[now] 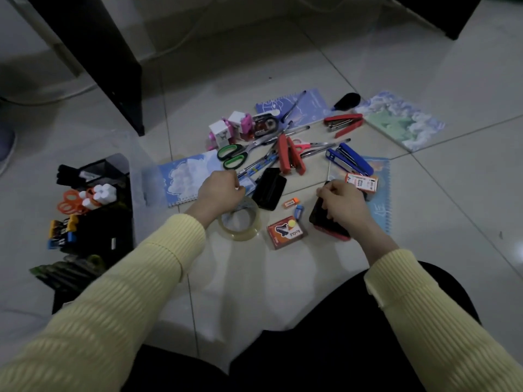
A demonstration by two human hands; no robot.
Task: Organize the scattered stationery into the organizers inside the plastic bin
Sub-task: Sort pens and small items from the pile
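Note:
Stationery lies scattered on the tiled floor. My left hand (220, 190) hovers over a clear tape roll (240, 226), fingers curled, and pinches the near end of what looks like a blue pen (256, 166). My right hand (342, 202) grips the far edge of a black ink pad with a red rim (325, 226). To the left stands the clear plastic bin (135, 165). Its black mesh organizers (113, 165) hold orange scissors (69, 202), white bottles and coloured clips.
Beyond my hands lie green scissors (232, 157), red staplers (291, 157), a blue stapler (351, 158), pink sharpeners (226, 131), a black case (268, 188), a staples box (287, 233), an orange eraser (291, 202) and several notebooks. A dark furniture leg (124, 89) stands behind the bin.

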